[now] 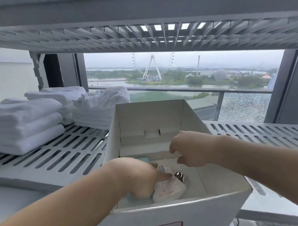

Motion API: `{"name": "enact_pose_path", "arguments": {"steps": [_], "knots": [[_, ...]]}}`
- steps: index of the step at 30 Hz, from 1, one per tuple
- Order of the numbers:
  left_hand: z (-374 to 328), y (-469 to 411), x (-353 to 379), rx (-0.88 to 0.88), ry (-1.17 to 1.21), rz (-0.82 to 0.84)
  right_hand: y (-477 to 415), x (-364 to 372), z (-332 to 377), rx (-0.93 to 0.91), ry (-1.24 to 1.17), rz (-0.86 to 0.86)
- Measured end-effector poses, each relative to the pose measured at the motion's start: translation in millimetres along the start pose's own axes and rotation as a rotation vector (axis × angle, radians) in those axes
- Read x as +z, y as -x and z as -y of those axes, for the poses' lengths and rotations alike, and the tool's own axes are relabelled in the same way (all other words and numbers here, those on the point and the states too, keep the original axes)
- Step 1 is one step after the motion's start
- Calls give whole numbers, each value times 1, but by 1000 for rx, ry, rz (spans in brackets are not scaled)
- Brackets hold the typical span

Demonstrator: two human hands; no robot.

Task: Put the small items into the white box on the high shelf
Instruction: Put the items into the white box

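Observation:
The open white box (150, 116) stands on the slotted grey shelf (62, 155), its front wall near me. Both of my hands reach down inside it. My left hand (139, 177) grips a small white pouch with a pale print (168, 189) at the front of the box floor; the index finger lies across the pouch. A shiny dark rounded item (179, 176) sits right behind the pouch, and a small printed packet (164, 168) lies beside it. A pale blue item (144, 160) peeks out under my left hand. My right hand (188, 150) hovers with curled fingers above the box floor, holding nothing visible.
Stacks of folded white towels (20, 123) fill the shelf's left side, with another pile (101, 106) just behind the box's left corner. The slatted shelf above (138, 37) hangs low overhead. A window is behind the rack. Bare shelf lies right of the box (263, 130).

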State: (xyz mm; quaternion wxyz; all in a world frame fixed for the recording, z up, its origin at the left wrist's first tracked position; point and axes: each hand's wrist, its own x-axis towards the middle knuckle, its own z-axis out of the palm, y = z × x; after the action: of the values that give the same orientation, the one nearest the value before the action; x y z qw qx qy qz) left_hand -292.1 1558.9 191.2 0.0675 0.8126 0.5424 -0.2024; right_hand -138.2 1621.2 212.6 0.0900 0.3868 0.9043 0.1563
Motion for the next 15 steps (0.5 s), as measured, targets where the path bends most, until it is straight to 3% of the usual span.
{"name": "enact_pose_path", "arguments": {"steps": [7,15], "knots": [[-9,3,8,13,-43,-34,2,-11,-18,2,51,-209],[-3,0,1,2,-94,-127,2,-10,-25,15,-184,-293]]}}
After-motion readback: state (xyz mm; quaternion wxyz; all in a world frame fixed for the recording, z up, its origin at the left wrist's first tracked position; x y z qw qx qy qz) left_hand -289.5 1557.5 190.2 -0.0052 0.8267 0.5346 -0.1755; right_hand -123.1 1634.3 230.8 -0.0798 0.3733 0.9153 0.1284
